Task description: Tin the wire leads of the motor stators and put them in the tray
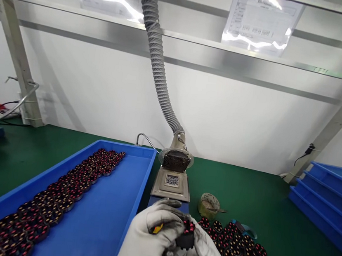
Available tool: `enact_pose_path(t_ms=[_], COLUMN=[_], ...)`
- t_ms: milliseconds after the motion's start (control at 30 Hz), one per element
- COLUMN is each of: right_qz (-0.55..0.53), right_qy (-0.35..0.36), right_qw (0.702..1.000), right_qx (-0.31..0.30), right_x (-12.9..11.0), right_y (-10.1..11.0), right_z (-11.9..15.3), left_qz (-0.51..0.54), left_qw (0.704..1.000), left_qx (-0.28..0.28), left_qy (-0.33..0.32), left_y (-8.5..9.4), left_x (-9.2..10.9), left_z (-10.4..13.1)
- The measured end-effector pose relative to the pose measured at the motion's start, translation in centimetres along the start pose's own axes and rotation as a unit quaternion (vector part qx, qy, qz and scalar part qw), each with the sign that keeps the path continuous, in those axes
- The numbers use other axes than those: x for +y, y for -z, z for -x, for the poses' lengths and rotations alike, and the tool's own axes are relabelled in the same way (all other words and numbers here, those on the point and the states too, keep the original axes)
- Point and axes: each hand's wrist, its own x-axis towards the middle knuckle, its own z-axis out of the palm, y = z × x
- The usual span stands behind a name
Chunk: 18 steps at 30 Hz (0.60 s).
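Both my hands wear white gloves with grey-stained fingertips and meet at the bottom middle. My right hand [207, 253] is closed on a black round part [186, 238] with red-tipped pins on top, holding it upright. My left hand [153, 236] is curled, its fingertips against or close beside that part. Something small and yellow [157, 228] shows inside the left hand's curl; the rest of it is hidden. Just beyond the hands stands a metal solder pot [172, 182] with a square opening. More black round parts [233, 252] lie loose at the right, some partly under my hands.
At the left, a blue tray [116, 217] holds rows of similar parts [66, 192]. A small tub [208, 205] with a stick in it stands right of the pot. Above the pot hangs a ribbed grey hose [158, 56]. Stacked blue trays [329, 205] stand far right.
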Motion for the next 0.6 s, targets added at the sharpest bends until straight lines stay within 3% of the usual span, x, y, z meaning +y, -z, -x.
enact_pose_path(t_ms=[67, 133, 200, 300, 433, 500, 600], right_qz=[-0.025, -0.033, -0.013, 0.018, 0.028, 0.014, -0.002], right_qy=[-0.017, -0.022, -0.011, 0.001, -0.006, 0.005, 0.018], right_qw=[0.999, 0.999, 1.000, 0.999, 1.000, 1.000, 1.000], right_qx=[-0.011, -0.016, -0.020, -0.027, -0.011, 0.015, 0.018], right_x=[0.2, 0.4, 0.4, -0.1, -1.0, -1.0, -0.4], right_y=[0.0, 0.0, 0.5, 2.2, 4.4, 4.1, 2.4], right_z=[0.4, 0.6, 0.4, -0.4, -0.7, -0.3, 0.4], left_qz=[0.000, -0.022, -0.109, -0.240, -0.182, -0.103, 0.037], left_qw=[0.997, 0.995, 0.993, 0.960, 0.952, 0.969, 0.996], left_qx=[0.074, 0.095, 0.022, -0.107, -0.137, -0.137, -0.066], left_qy=[-0.005, -0.020, -0.038, -0.096, -0.203, -0.176, -0.038], left_y=[0.4, 0.9, 1.1, 0.8, 0.4, 0.2, -0.2], left_x=[0.1, 0.3, 0.2, -0.2, -0.7, -0.8, -0.8], left_z=[0.0, 0.0, 0.0, -0.1, -0.4, -0.5, -0.4])
